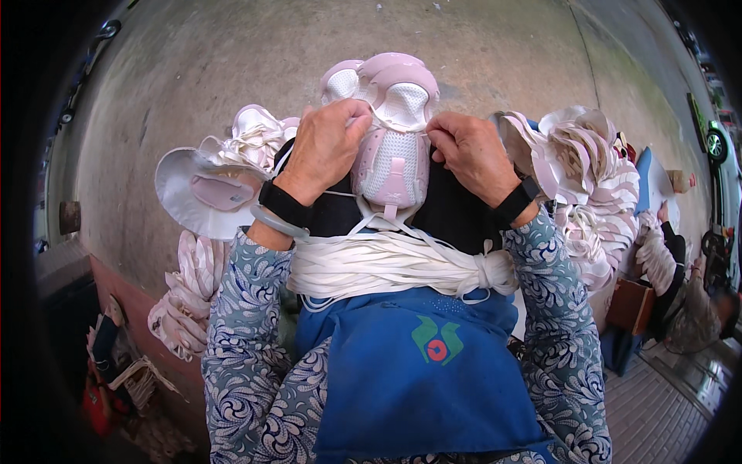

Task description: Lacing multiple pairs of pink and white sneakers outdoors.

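Note:
A pink and white shoe upper [390, 166] with mesh panels lies on my lap between my hands, and more pink and white uppers [402, 81] adjoin its far end. My left hand [328, 143] is closed in a pinch at the upper's left edge. Against the right edge, my right hand [470, 151] is pinched too. What the fingertips hold is too small to make out. Just nearer than the upper, a tied bundle of white shoelaces [386, 267] lies across my lap, with loose strands running toward the upper.
Stacked shoe uppers stand at my left [193, 286] and right [587, 162]. A white hat-like piece [189, 193] is beside my left wrist. A blue apron [425, 371] covers my lap. Another person's arm [671, 255] and a brown box [630, 305] are farther right.

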{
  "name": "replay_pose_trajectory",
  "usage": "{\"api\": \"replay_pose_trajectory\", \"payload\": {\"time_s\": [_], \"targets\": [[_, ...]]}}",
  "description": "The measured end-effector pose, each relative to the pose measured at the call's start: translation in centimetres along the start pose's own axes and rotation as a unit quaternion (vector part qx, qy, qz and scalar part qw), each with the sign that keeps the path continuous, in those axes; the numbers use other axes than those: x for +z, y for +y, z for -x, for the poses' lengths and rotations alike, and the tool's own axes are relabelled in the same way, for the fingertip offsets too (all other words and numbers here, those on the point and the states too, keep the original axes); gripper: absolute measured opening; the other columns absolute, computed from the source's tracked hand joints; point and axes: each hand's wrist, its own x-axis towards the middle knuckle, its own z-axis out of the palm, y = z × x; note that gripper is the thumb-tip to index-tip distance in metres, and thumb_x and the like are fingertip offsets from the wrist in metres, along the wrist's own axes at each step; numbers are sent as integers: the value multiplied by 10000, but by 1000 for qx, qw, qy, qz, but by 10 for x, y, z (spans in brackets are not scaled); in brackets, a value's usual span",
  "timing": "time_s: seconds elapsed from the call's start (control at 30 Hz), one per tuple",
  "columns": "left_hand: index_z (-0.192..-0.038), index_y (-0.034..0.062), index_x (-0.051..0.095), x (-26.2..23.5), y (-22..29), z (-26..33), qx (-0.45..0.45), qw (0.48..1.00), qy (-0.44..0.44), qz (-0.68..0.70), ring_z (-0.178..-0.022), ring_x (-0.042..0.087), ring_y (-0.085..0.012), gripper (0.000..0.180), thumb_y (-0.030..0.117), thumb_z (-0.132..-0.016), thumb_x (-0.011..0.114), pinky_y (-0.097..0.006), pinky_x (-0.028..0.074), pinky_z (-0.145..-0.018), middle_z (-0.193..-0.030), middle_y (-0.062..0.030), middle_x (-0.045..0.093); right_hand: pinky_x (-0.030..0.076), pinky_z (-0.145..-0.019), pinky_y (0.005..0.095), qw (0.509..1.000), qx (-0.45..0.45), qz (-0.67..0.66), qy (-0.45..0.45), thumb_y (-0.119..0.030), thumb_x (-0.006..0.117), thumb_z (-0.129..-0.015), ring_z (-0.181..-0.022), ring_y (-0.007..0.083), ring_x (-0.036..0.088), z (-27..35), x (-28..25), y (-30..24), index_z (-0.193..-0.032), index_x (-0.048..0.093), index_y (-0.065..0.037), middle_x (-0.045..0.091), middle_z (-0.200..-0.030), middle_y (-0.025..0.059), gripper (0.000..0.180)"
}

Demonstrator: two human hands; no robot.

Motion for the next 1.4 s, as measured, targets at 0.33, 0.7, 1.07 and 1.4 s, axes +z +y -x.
{"api": "replay_pose_trajectory", "payload": {"time_s": [0.33, 0.7, 1.07, 1.4], "targets": [[-963, -21, 651, 1, -4, -9, 41, 998, -2, -45, -884, 635, -302, 189, 145, -890, 594, -359, 483, -795, -934, -157, 666, 490, -687, 433, 999, 13, -42, -5, -136, 595, -862, -714, 382, 623, -4, -1, 3, -832, 649, 47, 643, -773, 227, 193], [-841, 49, 680, 9, 0, -17, 126, 976, 32, -174, -884, 582, -296, 153, 187, -858, 616, -433, 371, -812, -853, -98, 645, 492, -686, 451, 999, -42, 14, 18, -131, 585, -868, -726, 401, 622, -6, 2, 0, -800, 637, 57, 630, -774, 252, 206], [-1141, 18, 570, 16, 19, 21, 113, 956, 50, -268, -1029, 578, -303, 331, 200, -870, 627, -560, 369, -968, -1104, -127, 610, 497, -691, 470, 995, -10, 83, 53, -183, 679, -816, -802, 402, 625, 7, -1, -13, -897, 609, 13, 618, -876, 221, 223], [-1060, -35, 542, 31, 8, 13, 115, 969, 52, -212, -845, 626, -344, 225, 15, -841, 526, -416, 533, -678, -940, -167, 578, 454, -697, 391, 943, -27, 324, 76, -267, 682, -783, -813, 287, 576, 31, 33, -34, -876, 592, -2, 549, -877, 143, 295]]}}
